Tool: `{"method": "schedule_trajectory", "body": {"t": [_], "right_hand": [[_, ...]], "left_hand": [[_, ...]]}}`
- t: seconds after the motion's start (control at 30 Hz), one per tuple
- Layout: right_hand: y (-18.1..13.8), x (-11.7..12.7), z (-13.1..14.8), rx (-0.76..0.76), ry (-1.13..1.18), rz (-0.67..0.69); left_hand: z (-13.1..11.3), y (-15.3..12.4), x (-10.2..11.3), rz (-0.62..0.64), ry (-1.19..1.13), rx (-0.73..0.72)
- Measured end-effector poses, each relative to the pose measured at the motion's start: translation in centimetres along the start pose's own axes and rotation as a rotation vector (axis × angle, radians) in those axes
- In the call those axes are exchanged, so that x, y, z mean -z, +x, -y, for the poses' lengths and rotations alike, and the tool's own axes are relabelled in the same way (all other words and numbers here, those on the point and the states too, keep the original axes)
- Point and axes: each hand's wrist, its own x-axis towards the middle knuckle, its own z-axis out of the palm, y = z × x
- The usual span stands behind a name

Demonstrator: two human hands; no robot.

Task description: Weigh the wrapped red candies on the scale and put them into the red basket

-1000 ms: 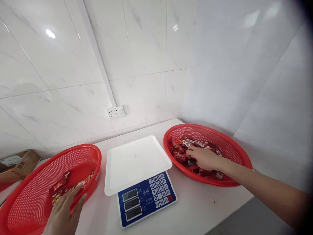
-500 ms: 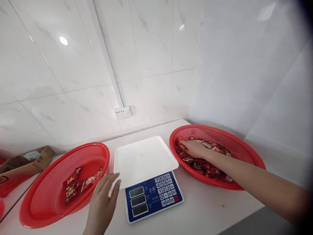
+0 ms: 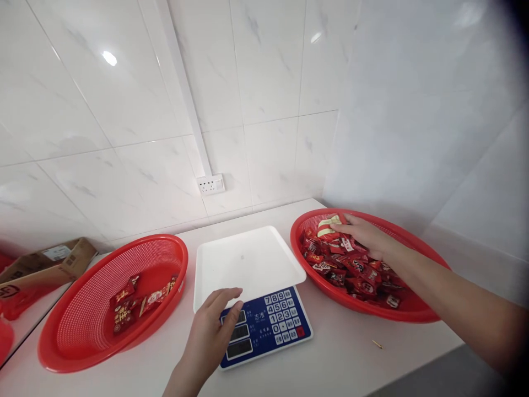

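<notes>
My right hand (image 3: 367, 236) is over the right red basket (image 3: 433, 264), its fingers closed on a red and cream packet (image 3: 329, 226). Below it lies a heap of small red wrapped packets (image 3: 357, 270). My left hand (image 3: 210, 333) hangs over the front left of the digital scale (image 3: 268, 325), fingers apart and holding nothing. It partly covers the displays. The scale's white weighing pan (image 3: 248, 264) is bare. In the left red basket (image 3: 78, 298) lie several red and gold packets (image 3: 128, 309).
An open cardboard box (image 3: 68, 264) stands at the far left, with red plastic beside it. A tiny gold-coloured piece (image 3: 377, 344) lies on the white table (image 3: 330, 364) near its front edge. Behind is a tiled wall with a power socket (image 3: 210, 184).
My right hand has risen from the heap and shifted right, now with the red and cream packet in it. My left hand has moved right, from beside the left basket to over the scale.
</notes>
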Motion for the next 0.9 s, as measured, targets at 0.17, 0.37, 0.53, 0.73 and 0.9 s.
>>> {"method": "schedule_trajectory", "body": {"t": [0.17, 0.37, 0.53, 0.73, 0.9], "right_hand": [[-4.0, -3.7, 3.0, -0.071, 0.348, 0.194], [-8.1, -10.5, 4.1, 0.276, 0.042, 0.519], [-7.0, -12.7, 3.4, 0.308, -0.111, 0.511], [-6.0, -13.9, 3.3, 0.251, -0.115, 0.562], [-6.3, -14.5, 3.2, 0.220, -0.088, 0.563]], "left_hand": [[-2.6, 0.8, -2.3, 0.206, -0.645, 0.187], [-4.2, 2.6, -4.1, 0.286, -1.184, 0.317], [-3.1, 2.8, -3.0, 0.008, -1.045, 0.249], [-2.0, 2.6, -2.1, -0.053, -0.852, 0.236], [-1.0, 2.6, -1.7, -0.123, -0.828, 0.238]]}}
